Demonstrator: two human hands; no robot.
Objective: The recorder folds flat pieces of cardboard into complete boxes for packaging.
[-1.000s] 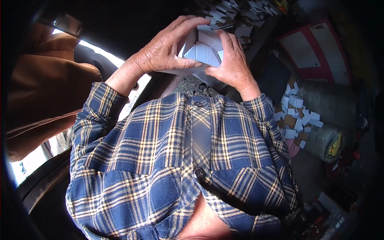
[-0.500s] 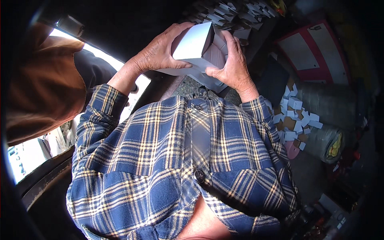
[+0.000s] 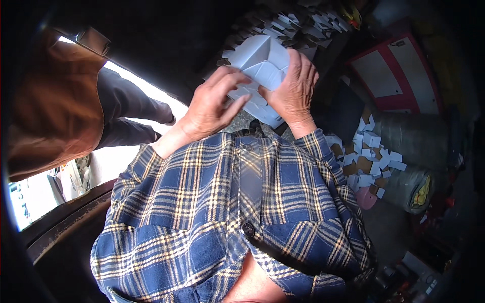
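Observation:
A white cardboard box (image 3: 247, 55) is tilted up, its folded end flaps turned into view. Around its right side wraps my right hand (image 3: 295, 93), thumb on the near edge and fingers along the far side. My left hand (image 3: 214, 103) is by the box's lower left, fingers curved and thumb spread apart, slightly blurred. No grip by that hand on the box shows. Beneath the box lie more white card pieces (image 3: 262, 111), partly hidden by it and my hands.
Many small white card boxes (image 3: 293, 22) lie heaped at the far side. More white and brown pieces (image 3: 371, 151) are piled at the right, beside a plastic-wrapped roll (image 3: 411, 189). A pink and white panel (image 3: 394, 76) stands behind. At left, another person in a brown garment (image 3: 60, 111) is near.
The box has been tilted so its folded flaps show. My left hand has come off its left side and moved down toward me; my right hand still holds on.

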